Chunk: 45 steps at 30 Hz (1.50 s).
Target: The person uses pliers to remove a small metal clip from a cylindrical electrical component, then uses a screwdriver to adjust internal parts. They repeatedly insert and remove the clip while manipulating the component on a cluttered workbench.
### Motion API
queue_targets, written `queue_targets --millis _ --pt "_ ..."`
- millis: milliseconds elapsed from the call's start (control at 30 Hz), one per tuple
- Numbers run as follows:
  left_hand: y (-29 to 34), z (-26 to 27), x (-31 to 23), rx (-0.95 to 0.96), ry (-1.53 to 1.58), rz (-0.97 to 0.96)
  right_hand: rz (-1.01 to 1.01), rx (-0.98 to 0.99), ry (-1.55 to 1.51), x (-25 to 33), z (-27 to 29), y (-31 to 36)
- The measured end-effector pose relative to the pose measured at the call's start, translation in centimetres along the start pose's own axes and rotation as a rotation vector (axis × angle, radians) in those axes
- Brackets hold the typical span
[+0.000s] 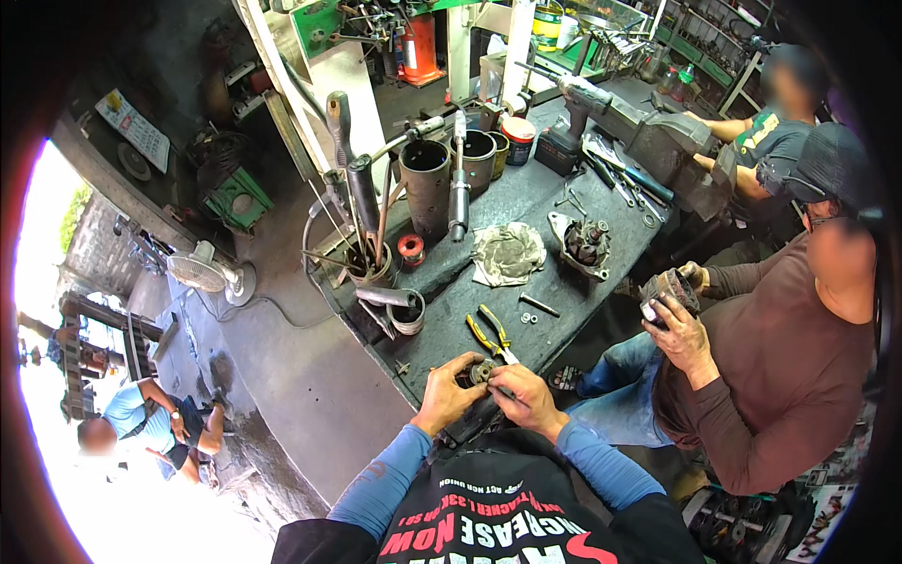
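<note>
My left hand (447, 393) and my right hand (529, 397) close together around a small round metal part (482, 372) at the near edge of a dark, greasy workbench (526, 202). Both hands grip it, fingers curled over its sides. Yellow-handled pliers (490, 332) lie on the bench just beyond my fingers. A bolt (539, 305) and small nuts rest a little farther out.
A dirty rag (507, 254) and a motor housing (582, 242) lie mid-bench. Dark metal cylinders (427, 186), a cordless drill (573, 122) and wrenches stand farther back. To my right a seated person holds a motor part (669, 291). Another person crouches on the floor at lower left.
</note>
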<state>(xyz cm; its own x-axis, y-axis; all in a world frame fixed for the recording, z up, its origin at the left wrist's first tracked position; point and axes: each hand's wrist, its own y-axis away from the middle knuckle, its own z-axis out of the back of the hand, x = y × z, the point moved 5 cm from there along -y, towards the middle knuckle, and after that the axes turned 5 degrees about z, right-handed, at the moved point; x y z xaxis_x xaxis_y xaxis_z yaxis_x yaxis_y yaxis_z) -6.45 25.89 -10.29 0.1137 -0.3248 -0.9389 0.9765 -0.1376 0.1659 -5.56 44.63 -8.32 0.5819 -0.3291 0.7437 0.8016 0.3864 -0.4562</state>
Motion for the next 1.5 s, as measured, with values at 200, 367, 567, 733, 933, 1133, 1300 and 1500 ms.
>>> queue_targets --millis 200,367,567,733,933,1133,1300,1500 --pt "-0.2 -0.2 0.4 0.013 0.036 0.011 -0.016 0.006 0.010 -0.1 -0.1 -0.1" --pt "-0.1 -0.3 0.1 0.007 0.057 0.016 -0.016 -0.015 0.029 -0.1 -0.1 -0.1" --pt "-0.1 -0.1 -0.1 0.003 0.014 -0.015 -0.005 -0.011 0.035 -0.1 -0.2 -0.3" --pt "0.1 0.0 -0.4 -0.005 0.038 0.011 -0.032 -0.017 0.051 -0.5 -0.2 -0.4" --pt "-0.1 -0.4 -0.9 0.000 -0.039 0.047 -0.045 -0.059 0.078 -0.9 0.0 0.1" --pt "-0.1 -0.5 -0.4 -0.039 0.026 0.013 -0.031 -0.034 -0.019 -0.6 -0.2 -0.5" --pt "-0.4 -0.8 0.7 -0.019 0.040 0.021 0.016 -0.038 -0.038 -0.3 -0.2 -0.1" --pt "-0.3 -0.6 1.1 -0.032 0.036 0.011 -0.007 -0.007 -0.079 -0.3 -0.6 0.1"
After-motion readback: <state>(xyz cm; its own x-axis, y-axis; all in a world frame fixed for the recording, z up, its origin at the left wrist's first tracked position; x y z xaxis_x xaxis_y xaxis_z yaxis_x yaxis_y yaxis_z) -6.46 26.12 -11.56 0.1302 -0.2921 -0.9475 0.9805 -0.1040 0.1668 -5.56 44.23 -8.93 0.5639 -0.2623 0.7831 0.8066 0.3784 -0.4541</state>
